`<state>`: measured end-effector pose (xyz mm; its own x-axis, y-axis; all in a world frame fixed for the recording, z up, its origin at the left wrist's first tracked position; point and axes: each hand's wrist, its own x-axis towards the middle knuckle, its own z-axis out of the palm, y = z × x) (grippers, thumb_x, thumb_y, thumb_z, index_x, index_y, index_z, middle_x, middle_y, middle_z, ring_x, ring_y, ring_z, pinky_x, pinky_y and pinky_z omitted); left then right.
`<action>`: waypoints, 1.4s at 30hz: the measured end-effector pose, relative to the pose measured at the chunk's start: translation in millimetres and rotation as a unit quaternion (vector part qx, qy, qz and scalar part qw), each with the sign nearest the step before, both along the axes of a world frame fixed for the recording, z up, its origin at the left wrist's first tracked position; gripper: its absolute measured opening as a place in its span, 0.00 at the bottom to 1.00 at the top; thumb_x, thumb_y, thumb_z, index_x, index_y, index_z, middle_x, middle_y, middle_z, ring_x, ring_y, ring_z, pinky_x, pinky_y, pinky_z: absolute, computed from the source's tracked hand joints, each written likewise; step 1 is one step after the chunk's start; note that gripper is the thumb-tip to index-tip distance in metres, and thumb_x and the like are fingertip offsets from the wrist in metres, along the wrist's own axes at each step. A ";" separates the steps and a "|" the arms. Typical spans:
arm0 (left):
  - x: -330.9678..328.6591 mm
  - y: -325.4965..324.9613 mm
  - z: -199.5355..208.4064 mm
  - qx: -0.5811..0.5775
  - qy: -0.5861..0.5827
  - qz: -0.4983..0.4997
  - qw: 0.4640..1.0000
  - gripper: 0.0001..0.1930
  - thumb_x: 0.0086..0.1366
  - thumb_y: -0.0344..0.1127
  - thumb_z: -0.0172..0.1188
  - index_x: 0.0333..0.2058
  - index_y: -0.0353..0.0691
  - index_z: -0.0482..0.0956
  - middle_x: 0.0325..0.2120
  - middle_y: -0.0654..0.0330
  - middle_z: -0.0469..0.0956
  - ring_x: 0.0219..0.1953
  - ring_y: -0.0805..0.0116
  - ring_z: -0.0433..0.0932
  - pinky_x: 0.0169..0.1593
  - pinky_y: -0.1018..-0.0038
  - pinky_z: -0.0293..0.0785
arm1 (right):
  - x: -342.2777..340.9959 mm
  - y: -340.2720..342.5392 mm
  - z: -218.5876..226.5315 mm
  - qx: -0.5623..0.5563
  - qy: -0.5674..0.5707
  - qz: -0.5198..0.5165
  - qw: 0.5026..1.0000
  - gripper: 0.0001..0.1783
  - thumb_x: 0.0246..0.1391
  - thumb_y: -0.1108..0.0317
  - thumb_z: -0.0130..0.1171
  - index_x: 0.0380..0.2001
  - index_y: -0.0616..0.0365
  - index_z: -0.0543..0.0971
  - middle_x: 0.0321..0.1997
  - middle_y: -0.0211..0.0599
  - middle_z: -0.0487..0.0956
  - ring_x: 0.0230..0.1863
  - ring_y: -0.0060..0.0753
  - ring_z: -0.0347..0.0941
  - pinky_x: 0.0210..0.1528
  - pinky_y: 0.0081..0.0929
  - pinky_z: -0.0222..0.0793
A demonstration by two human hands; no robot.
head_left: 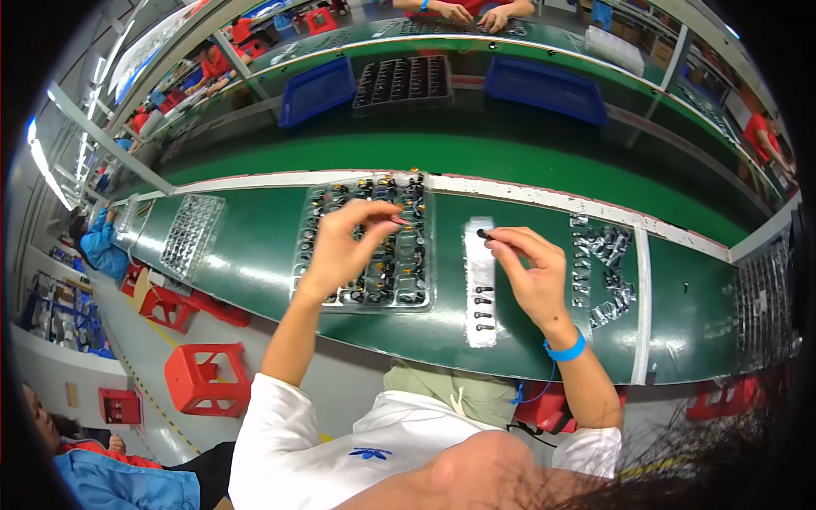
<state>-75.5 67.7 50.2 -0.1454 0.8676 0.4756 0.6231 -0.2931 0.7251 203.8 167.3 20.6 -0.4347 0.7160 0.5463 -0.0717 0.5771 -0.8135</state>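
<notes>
My left hand [344, 242] is over a clear plastic tray [433, 255] filled with rows of small black parts with orange bits. Its thumb and forefinger are pinched together; whatever is between them is too small to make out. Between thumb and fingertips, my right hand [535, 270] grips a small black earbud-shaped part [483, 234]. That part is at the far end of a pale strip [480, 276] lying on the green bench. Several similar black pieces [484, 308] sit in a column on the strip's near half. A blue wrist band [568, 348] is around my right wrist.
Right of the strip lie several small clear bags [605, 255] with dark parts. Another clear tray [194, 234] lies farther left. Across a green conveyor belt [476, 153] are blue bins [544, 89], a filled tray [404, 82] and a person's hands [476, 17]. Red stools [208, 378] stand below.
</notes>
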 end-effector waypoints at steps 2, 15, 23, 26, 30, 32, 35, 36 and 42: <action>31.3 11.8 -3.0 -0.017 -0.010 -0.056 0.998 0.13 0.64 0.21 0.68 0.47 0.31 0.84 0.39 0.55 0.85 0.41 0.70 0.84 0.46 0.75 0.80 | -2.9 -1.0 -6.0 0.006 0.032 0.005 0.999 0.10 0.60 0.83 0.63 0.44 0.67 0.86 0.45 0.45 0.87 0.47 0.34 0.84 0.50 0.26 0.80; 69.0 24.5 -33.3 0.030 -0.042 -0.093 0.994 0.13 0.62 0.19 0.68 0.46 0.29 0.85 0.39 0.53 0.86 0.40 0.67 0.84 0.46 0.74 0.80 | -6.2 -5.1 -6.8 0.037 -0.022 0.021 0.999 0.11 0.57 0.81 0.66 0.44 0.64 0.87 0.46 0.46 0.87 0.46 0.40 0.86 0.49 0.29 0.81; 72.2 19.7 -34.3 -0.010 -0.141 -0.112 0.984 0.13 0.60 0.18 0.70 0.45 0.30 0.85 0.41 0.51 0.85 0.43 0.64 0.84 0.49 0.71 0.80 | -6.3 -6.0 -8.1 0.052 -0.041 0.013 0.998 0.12 0.55 0.82 0.66 0.43 0.64 0.87 0.43 0.44 0.87 0.44 0.38 0.85 0.45 0.28 0.81; 78.4 18.7 -36.3 0.027 -0.198 -0.102 0.975 0.12 0.59 0.22 0.72 0.44 0.30 0.86 0.41 0.51 0.86 0.44 0.65 0.84 0.48 0.71 0.80 | -6.0 -8.7 -6.1 0.052 -0.039 0.019 0.998 0.12 0.54 0.83 0.66 0.42 0.64 0.87 0.43 0.43 0.86 0.44 0.37 0.85 0.46 0.28 0.81; 73.9 18.3 -41.0 0.044 -0.133 -0.097 0.985 0.13 0.59 0.22 0.72 0.43 0.31 0.87 0.40 0.52 0.86 0.45 0.64 0.84 0.49 0.70 0.80 | -8.6 -5.0 -14.0 -0.046 -0.008 0.067 0.997 0.10 0.56 0.84 0.66 0.41 0.64 0.86 0.45 0.41 0.84 0.47 0.33 0.83 0.49 0.27 0.81; 74.8 17.5 -43.8 0.075 -0.096 -0.094 0.988 0.12 0.58 0.21 0.72 0.43 0.32 0.87 0.40 0.52 0.86 0.44 0.61 0.84 0.49 0.69 0.80 | -6.7 -4.9 -15.3 -0.069 -0.003 0.081 0.994 0.11 0.56 0.84 0.66 0.43 0.65 0.85 0.46 0.40 0.83 0.48 0.31 0.82 0.50 0.26 0.81; 77.1 17.5 -43.8 0.110 -0.065 -0.092 0.987 0.11 0.58 0.21 0.71 0.41 0.33 0.87 0.39 0.53 0.86 0.43 0.58 0.84 0.48 0.68 0.80 | -6.1 -7.0 -11.1 -0.119 0.010 0.097 0.988 0.15 0.55 0.84 0.67 0.46 0.66 0.84 0.46 0.40 0.83 0.48 0.29 0.82 0.52 0.26 0.80; 77.6 16.9 -43.4 0.108 -0.065 -0.090 0.988 0.11 0.58 0.21 0.71 0.41 0.33 0.87 0.39 0.53 0.86 0.43 0.58 0.84 0.48 0.68 0.80 | -6.7 -8.1 -9.0 -0.146 0.017 0.098 0.984 0.17 0.55 0.84 0.68 0.48 0.67 0.82 0.45 0.40 0.83 0.48 0.28 0.82 0.52 0.25 0.80; 79.9 13.2 -41.1 0.100 -0.064 -0.067 0.991 0.11 0.57 0.19 0.70 0.40 0.33 0.87 0.38 0.53 0.86 0.42 0.58 0.84 0.47 0.67 0.80 | -13.9 -15.4 -9.4 -0.088 -0.013 0.067 0.994 0.17 0.54 0.84 0.69 0.48 0.68 0.81 0.46 0.40 0.83 0.45 0.27 0.83 0.53 0.26 0.79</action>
<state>4.4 81.0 9.1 -0.1059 0.7738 0.6245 0.4760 -0.5120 0.7151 189.9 151.9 11.1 -0.5455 0.7342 0.4042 -0.1160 0.4115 -0.9040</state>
